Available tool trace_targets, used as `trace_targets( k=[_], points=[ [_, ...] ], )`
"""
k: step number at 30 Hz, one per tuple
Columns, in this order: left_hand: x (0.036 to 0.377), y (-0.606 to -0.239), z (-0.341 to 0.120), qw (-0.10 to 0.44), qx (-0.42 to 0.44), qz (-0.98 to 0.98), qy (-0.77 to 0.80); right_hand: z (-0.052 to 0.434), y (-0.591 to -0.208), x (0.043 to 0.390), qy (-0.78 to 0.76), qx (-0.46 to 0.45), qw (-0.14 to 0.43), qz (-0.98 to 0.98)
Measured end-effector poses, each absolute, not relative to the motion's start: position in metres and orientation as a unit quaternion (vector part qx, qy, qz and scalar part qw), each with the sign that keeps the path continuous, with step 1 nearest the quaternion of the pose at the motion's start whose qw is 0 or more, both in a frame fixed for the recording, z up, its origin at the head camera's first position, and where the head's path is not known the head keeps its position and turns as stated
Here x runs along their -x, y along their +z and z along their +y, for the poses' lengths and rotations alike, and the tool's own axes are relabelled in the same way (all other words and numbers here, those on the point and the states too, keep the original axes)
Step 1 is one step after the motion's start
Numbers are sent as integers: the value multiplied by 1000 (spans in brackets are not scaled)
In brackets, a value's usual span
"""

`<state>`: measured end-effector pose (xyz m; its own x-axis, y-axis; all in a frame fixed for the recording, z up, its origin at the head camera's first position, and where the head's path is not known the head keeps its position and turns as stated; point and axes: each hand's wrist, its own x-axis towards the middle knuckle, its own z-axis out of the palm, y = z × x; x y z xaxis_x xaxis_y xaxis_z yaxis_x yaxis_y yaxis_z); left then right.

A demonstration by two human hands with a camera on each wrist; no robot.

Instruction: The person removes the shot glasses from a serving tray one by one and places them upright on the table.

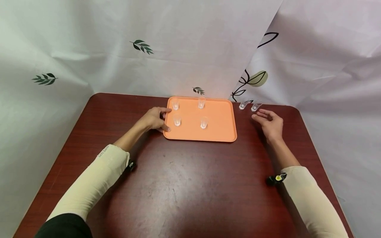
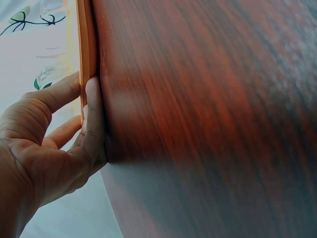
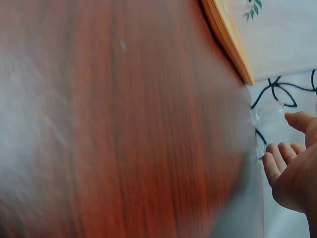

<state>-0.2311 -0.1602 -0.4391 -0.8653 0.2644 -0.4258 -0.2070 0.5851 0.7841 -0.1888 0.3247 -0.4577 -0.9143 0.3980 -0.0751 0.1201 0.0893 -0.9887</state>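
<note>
Risk at the tray: a tug or lift by the left hand (image 1: 154,119) could slide the orange tray (image 1: 218,127) across the table (image 1: 190,185) and topple the four small clear cups (image 1: 177,119) standing on it; they look light and stand free, well apart from one another.

Risk at the loose cups: two more clear cups (image 1: 256,106) stand on the table just beyond the right hand (image 1: 269,124), close to the table's far edge and the backdrop cloth (image 1: 312,66); a hasty reach could knock them over or push them off the back.

Risk of an uneven hold: only the tray's left rim is held, so a one-sided lift would likely tilt it and send the cups sliding toward the right.

Left grip: the tray's left edge is pinched, the thumb (image 2: 94,114) being pressed along the rim on the near side and the fingers laid on the rim from the other side, as the left wrist view shows.

Right grip: nothing is held; the fingers (image 3: 277,158) are relaxed and lightly bent, the hand being poised just short of the nearer loose cup without visible contact.

Tray position: it lies flat at the far middle of the table, between the two hands.
</note>
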Motion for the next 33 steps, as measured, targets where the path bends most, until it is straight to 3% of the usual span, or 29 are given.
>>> trace_targets(
  k=[22,33],
  points=[
    [229,-438,-160,252,-23,857,450,248,-457,173,660,66,74,-745],
    [230,-440,-159,245,-20,855,457,210,-466,175,674,17,9,-738]
  ],
)
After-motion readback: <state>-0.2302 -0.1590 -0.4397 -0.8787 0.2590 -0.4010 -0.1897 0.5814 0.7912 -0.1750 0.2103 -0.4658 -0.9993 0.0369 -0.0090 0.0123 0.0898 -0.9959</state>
